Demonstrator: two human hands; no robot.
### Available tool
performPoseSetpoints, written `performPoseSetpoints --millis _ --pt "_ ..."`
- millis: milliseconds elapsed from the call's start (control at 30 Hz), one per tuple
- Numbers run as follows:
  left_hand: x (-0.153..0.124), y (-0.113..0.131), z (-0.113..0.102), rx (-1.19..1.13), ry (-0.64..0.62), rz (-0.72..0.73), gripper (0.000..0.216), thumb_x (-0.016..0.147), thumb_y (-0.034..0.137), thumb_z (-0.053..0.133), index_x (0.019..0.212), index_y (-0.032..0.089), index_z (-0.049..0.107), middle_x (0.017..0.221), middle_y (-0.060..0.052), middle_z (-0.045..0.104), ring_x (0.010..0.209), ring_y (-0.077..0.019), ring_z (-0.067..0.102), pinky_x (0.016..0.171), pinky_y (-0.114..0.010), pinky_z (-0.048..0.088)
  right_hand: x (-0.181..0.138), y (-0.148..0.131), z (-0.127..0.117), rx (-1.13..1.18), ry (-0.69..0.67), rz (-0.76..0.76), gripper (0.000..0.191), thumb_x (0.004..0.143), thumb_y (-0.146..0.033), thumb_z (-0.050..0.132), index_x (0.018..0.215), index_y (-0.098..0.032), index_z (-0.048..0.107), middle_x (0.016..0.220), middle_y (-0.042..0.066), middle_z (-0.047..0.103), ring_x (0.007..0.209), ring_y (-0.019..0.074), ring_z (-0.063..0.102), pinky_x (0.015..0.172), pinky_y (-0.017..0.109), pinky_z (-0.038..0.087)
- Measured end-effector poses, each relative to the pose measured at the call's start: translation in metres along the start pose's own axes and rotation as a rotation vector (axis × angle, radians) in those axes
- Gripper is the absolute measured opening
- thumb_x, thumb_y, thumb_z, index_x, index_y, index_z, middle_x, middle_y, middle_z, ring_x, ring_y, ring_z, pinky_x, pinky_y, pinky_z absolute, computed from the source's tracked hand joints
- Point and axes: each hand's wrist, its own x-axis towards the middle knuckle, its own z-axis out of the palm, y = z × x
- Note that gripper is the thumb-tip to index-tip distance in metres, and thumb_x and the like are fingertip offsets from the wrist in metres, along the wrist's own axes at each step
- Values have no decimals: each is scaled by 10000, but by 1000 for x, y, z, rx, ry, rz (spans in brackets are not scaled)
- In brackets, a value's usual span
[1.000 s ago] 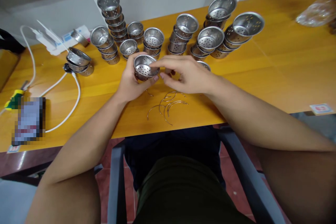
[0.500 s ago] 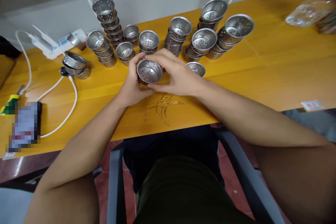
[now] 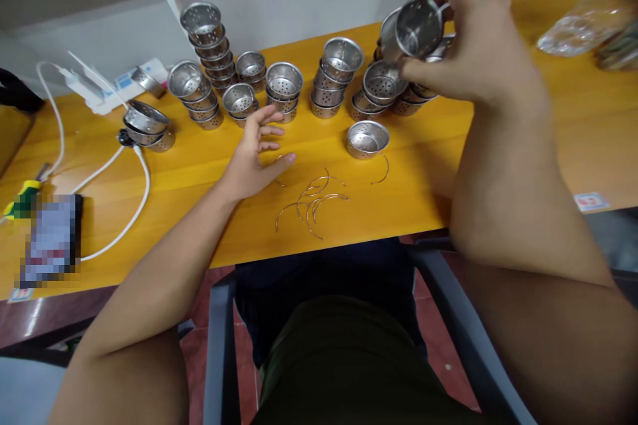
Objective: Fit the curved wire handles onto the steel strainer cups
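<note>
I watch the bench (image 3: pixel 192 176), stacks of perforated cups (image 3: pixel 329 83) along its back. The left hand (image 3: pixel 249 159) has let go, fingers wide and bare; the right hand (image 3: pixel 473 43) has swung to the right-hand stacks, fingers closed on one tilted cup (image 3: pixel 417 28), so I judge its two-handed handling over. I can't tell whether it touches them. Thin curved wires (image 3: pixel 331 196) lie near the left hand.
</note>
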Motion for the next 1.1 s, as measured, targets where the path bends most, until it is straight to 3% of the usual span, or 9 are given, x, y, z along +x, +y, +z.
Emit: performPoseSetpoints --millis 100,233,367,500,633,833,933,1000,1100 --pt "-1 -1 0 7 -3 -11 1022 1067 453 1022 1910 486 445 1868 -108 660 1465 -284 795 1128 -437 779 -6 -14 -17 -57 -238 -33 863 933 -190 1020 1760 -175 776 1686 268 807 1649 515 750 1505 716 464" --pt "-2 0 -1 -9 -9 3 994 1058 372 1012 1891 462 476 1862 -122 662 1472 -295 789 1139 -462 777 -6 -27 -17 -58 -312 -43 809 928 -163 1063 1697 -182 811 1727 268 798 1707 502 723 1565 656 422" --pt "-2 2 -2 -4 -21 0 984 1064 360 1009 1888 455 479 1859 -129 668 1472 -291 798 1141 -453 775 -5 -32 -9 -89 -314 -10 723 998 -186 1000 1700 -136 833 1765 298 764 1780 502 669 1602 658 361" --pt "-1 3 -2 13 -24 -42 1013 1043 379 1037 1889 435 482 1861 -136 669 1461 -289 798 1139 -450 775 -5 -27 -5 -78 -284 -8 835 926 -147 1095 1712 -65 826 1746 333 759 1737 539 698 1548 653 470" --pt "-2 1 -1 1 -11 -45 1022 1022 349 1038 1884 429 496 1862 -131 665 1458 -296 785 1138 -466 772 -6 -20 -5 -41 -266 -88 880 896 -231 1148 1713 -147 831 1783 290 733 1726 551 691 1523 687 528" --pt "-2 -1 -4 -14 -30 -51 1024 1035 383 1045 1891 439 486 1879 -127 657 1468 -295 770 1153 -463 765 -13 -31 -12 58 -196 -98 682 991 -341 994 1650 -302 823 1866 197 668 1790 408 664 1562 582 506" --pt "-2 0 -5 -26 -31 -27 1014 1031 404 1045 1885 439 498 1878 -132 656 1470 -305 779 1148 -474 774 -15 -49 -20 186 -25 -160 459 1007 -367 887 1440 -213 882 1727 254 781 1609 415 775 1397 587 619" --pt "-1 2 -4 -15 -23 -41 1021 1019 394 1047 1882 430 504 1865 -141 668 1470 -312 786 1150 -482 778 -16 -63 -27 315 30 -124 230 1048 -372 808 1234 -248 865 1425 207 900 1248 344 873 1079 520 692" --pt "-1 6 -1 6 -9 -78 1022 1005 368 1040 1876 413 508 1852 -148 678 1474 -313 787 1161 -483 778 -16 -76 -33 435 -237 -46 257 969 -495 865 1101 -276 840 950 68 853 807 260 796 732 461 579"
